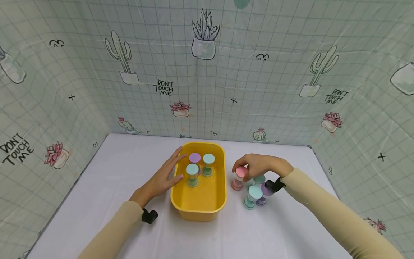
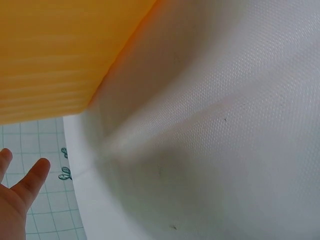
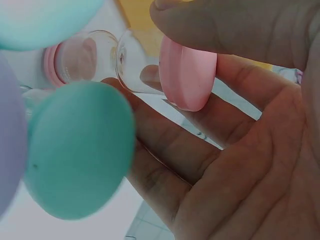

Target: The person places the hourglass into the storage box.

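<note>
My right hand [image 1: 258, 165] has thumb and fingers around the upper end of a pink sand timer [image 1: 237, 184], which stands upright on the table right of the yellow bin [image 1: 176, 205]. In the right wrist view the pink cap [image 3: 187, 75] lies between thumb and fingers, with clear glass beyond it. My left hand [image 1: 161, 178] rests at the bin's left rim, fingers spread and holding nothing; the left wrist view catches only fingertips and the bin's outside wall. Inside the bin stand a purple-capped sand timer [image 1: 194, 157] and two pale blue-green ones [image 1: 192, 169] [image 1: 208, 159].
Close under the right wrist stand a pale green sand timer [image 1: 254, 193], a purple one [image 1: 261, 201] and a teal one [image 1: 260, 179], partly hidden by the hand. A white cloth-covered table [image 1: 129, 162] meets a cactus-print curtain [image 1: 245, 79] at the back and sides.
</note>
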`<control>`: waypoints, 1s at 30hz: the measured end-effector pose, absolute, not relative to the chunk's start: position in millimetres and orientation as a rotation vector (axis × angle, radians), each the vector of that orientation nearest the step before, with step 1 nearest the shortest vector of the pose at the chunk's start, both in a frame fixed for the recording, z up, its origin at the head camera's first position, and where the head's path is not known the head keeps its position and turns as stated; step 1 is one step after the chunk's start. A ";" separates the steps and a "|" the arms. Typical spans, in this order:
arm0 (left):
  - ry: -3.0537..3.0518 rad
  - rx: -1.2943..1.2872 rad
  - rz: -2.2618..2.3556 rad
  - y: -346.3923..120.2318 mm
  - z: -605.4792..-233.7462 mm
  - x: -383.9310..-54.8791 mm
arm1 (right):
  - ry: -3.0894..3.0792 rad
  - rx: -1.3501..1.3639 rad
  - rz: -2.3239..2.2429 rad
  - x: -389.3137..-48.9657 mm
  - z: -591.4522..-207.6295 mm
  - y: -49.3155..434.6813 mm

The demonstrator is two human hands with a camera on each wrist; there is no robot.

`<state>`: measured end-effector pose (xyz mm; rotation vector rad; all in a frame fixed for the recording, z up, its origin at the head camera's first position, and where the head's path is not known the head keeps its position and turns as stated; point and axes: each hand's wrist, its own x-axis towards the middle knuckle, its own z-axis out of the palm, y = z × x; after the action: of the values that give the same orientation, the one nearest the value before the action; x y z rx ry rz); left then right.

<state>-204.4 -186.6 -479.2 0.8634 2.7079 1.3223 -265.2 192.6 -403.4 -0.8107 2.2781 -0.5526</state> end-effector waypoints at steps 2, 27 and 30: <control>2.710 0.857 1.316 -186.7 -479.1 -204.3 | 2.284 -0.822 -0.557 -265.9 -399.7 193.2; 2.696 0.864 1.328 -186.5 -479.8 -206.5 | 2.393 -0.924 -0.720 -267.5 -299.1 192.3; 2.694 0.869 1.335 -186.5 -480.4 -206.6 | 2.389 -0.946 -0.716 -267.7 -289.8 184.9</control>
<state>-206.6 -186.5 -480.4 0.8695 2.6944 1.3346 -267.7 184.9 -289.8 -0.9459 2.3886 -0.7161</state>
